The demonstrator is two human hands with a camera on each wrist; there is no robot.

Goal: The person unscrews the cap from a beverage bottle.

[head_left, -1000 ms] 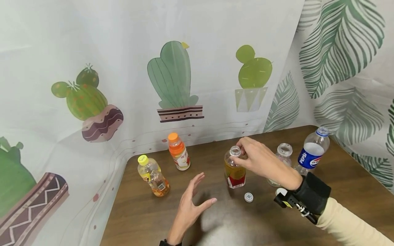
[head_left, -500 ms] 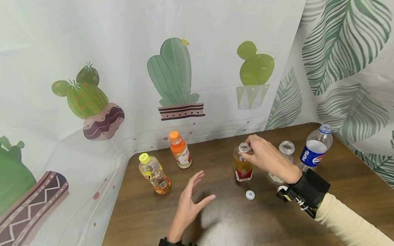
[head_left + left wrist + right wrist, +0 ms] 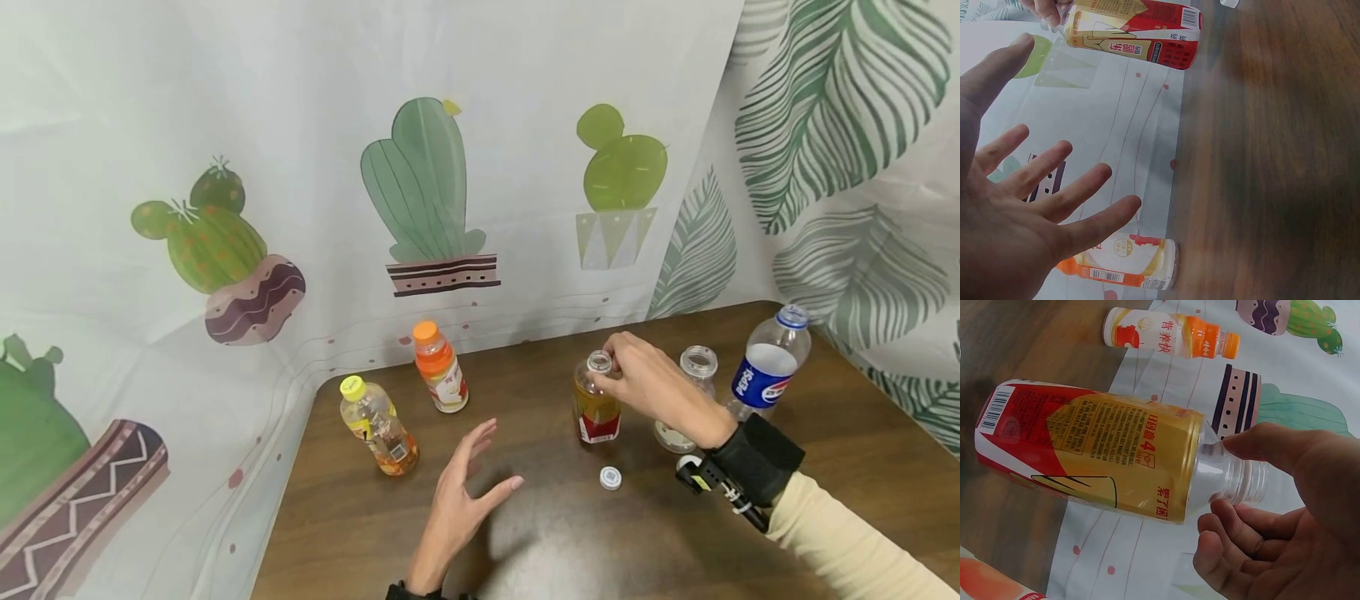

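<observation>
My right hand (image 3: 648, 379) grips the neck of an uncapped plastic drink bottle (image 3: 597, 408) with a gold and red label. In the right wrist view, the thumb lies on one side of the clear neck (image 3: 1213, 472) and curled fingers on the other. The bottle is upright, its base at the tabletop. A white bottle cap (image 3: 611, 477) lies just in front of it. My left hand (image 3: 459, 500) hovers over the table with fingers spread and thumb apart, holding nothing. Nearest to it are a yellow-capped bottle (image 3: 378, 429) and an orange-capped bottle (image 3: 441, 369).
Right of the gripped bottle stands an open clear wide-mouthed jar (image 3: 699, 364), partly behind the right wrist. Beside it is an uncapped Pepsi bottle (image 3: 767, 371). Another white lid (image 3: 688, 461) shows beside the wrist camera. A printed cactus cloth (image 3: 525, 208) hangs along the table's back edge.
My right hand has shifted the gold and red bottle slightly right and back, away from the white cap. The left hand has stayed nearly still, and the head view has tilted a little.
</observation>
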